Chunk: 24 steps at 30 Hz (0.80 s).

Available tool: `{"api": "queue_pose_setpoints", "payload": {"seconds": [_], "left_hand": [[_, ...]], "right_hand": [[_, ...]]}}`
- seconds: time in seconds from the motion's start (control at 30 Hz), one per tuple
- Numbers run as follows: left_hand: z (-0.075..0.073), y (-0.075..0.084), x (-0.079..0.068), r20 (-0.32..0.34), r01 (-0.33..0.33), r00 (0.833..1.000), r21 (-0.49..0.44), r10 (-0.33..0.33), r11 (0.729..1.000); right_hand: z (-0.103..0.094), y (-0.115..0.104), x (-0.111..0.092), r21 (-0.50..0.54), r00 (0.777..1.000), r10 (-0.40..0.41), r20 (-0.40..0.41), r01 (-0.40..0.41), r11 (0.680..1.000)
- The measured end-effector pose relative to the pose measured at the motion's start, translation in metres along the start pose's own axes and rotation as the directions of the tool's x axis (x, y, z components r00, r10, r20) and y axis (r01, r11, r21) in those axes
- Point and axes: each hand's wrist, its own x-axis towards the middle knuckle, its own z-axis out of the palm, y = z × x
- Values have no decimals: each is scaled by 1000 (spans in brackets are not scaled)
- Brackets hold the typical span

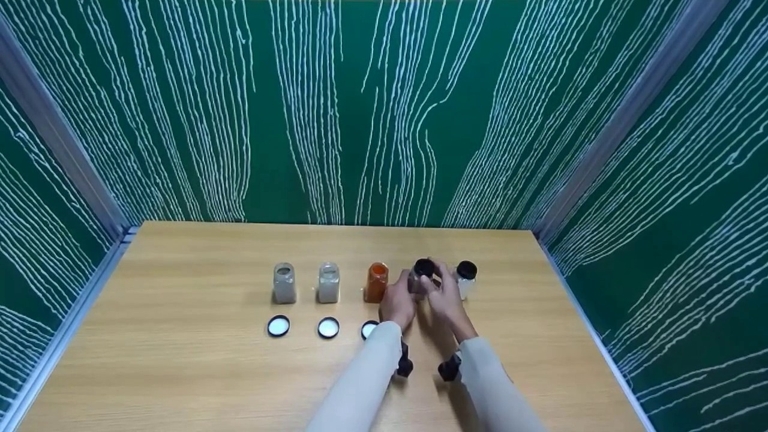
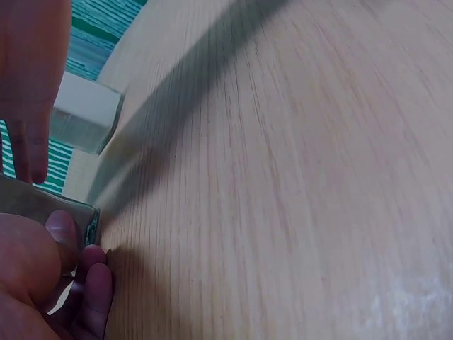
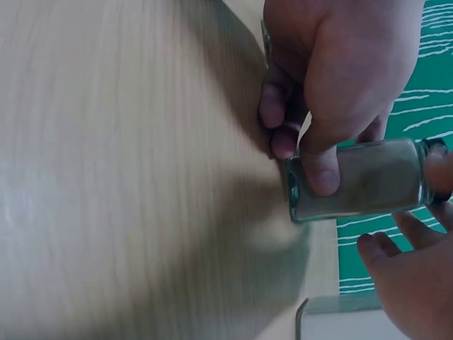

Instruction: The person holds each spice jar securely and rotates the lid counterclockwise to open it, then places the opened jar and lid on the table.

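My left hand (image 1: 398,303) grips the lower body of a square glass spice jar (image 3: 382,177) with greyish-brown contents. In the right wrist view its thumb presses on the glass near the base. At the top of that jar, the black lid (image 1: 423,266) is pinched by the thumb and fingers of my right hand (image 1: 445,300). The jar stands upright at the table. Just left of it is an uncapped jar of orange-red powder (image 1: 377,283), its removed lid (image 1: 369,329) partly hidden by the left sleeve. On the right stands a jar with a black lid (image 1: 466,271) and whitish contents.
Two uncapped jars, one greyish (image 1: 284,284) and one whitish (image 1: 329,283), stand further left in the row. Their lids (image 1: 278,326) lie upturned in front of them. Green panels with white lines (image 1: 384,120) rise behind the wooden table (image 1: 180,372) and at both sides.
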Motion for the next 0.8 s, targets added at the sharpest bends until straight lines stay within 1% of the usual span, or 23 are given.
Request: {"api": "queue_pose_setpoints", "payload": {"seconds": [0.07, 0.2, 0.3, 0.37, 0.5, 0.63, 0.8], "left_hand": [[0, 0, -1, -9, -7, 1000, 1, 7, 1000], [-1, 0, -3, -16, -6, 1000, 5, 6, 1000], [-1, 1, -3, -6, 10, 1000, 5, -10, 1000], [-1, 1, -3, -5, 8, 1000, 9, -8, 1000], [-1, 1, -2, 1, 2, 1000, 7, -2, 1000], [-1, 1, -1, 0, -4, 1000, 0, 4, 1000], [-1, 2, 0, 8, -1, 1000, -7, 2, 1000]], "right_hand": [[1, 2, 0, 32, 1000, -7, -10, 7, 999], [5, 5, 1, 79, 997, -31, -69, 36, 996], [7, 6, 1, 82, 994, -20, -106, 29, 996], [8, 6, 1, 71, 993, -6, -117, 14, 997], [8, 5, -1, 47, 994, 19, -112, -14, 999], [6, 4, -1, 28, 996, 24, -82, -21, 999], [5, 4, 0, 49, 997, 53, -48, -51, 998]]}}
